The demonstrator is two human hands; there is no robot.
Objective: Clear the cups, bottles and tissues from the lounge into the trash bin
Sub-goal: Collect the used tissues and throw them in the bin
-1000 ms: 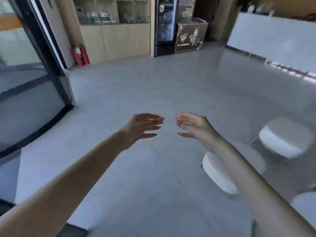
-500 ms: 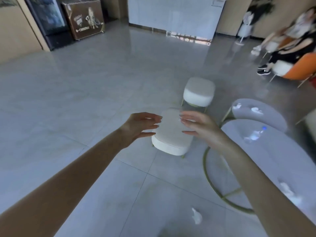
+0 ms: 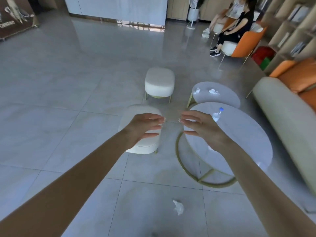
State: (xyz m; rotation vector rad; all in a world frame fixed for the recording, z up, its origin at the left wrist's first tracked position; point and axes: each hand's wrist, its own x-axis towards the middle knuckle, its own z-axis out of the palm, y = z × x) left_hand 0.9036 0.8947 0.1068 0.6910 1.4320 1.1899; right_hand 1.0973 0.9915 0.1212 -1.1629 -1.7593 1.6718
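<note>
Both hands out in front of me, holding nothing. Left hand (image 3: 145, 127) and right hand (image 3: 201, 129) are loose, fingers spread and a bit bent, tips facing each other w/ a small gap between.

Floor (image 3: 68, 100) is big glossy grey tiles, w/ one crumpled tissue (image 3: 178, 206) lying on it between my forearms, near me.

Right of centre are 2 round white tables on thin gold frames. The big table (image 3: 239, 134) is under my right hand, and the small table (image 3: 220, 98) is just behind it, tucked partly under its edge. A clear bottle (image 3: 217, 114) w/ a blue cap is on the big one, just beyond my right fingers; can't tell if it's upright. 2 more tissue wads (image 3: 197, 91) sit on the small one's far side.

There are 2 white padded stools: the near stool (image 3: 145, 147) is partly behind my left hand, the far stool (image 3: 159, 82) beyond it.

A beige sofa (image 3: 282, 117) w/ orange cushions runs along the right. At the back there's a white counter (image 3: 119, 7), a standing fan (image 3: 193, 12), 2 people (image 3: 236, 29) seated by orange chairs, and shelves (image 3: 290, 23) at far right.
</note>
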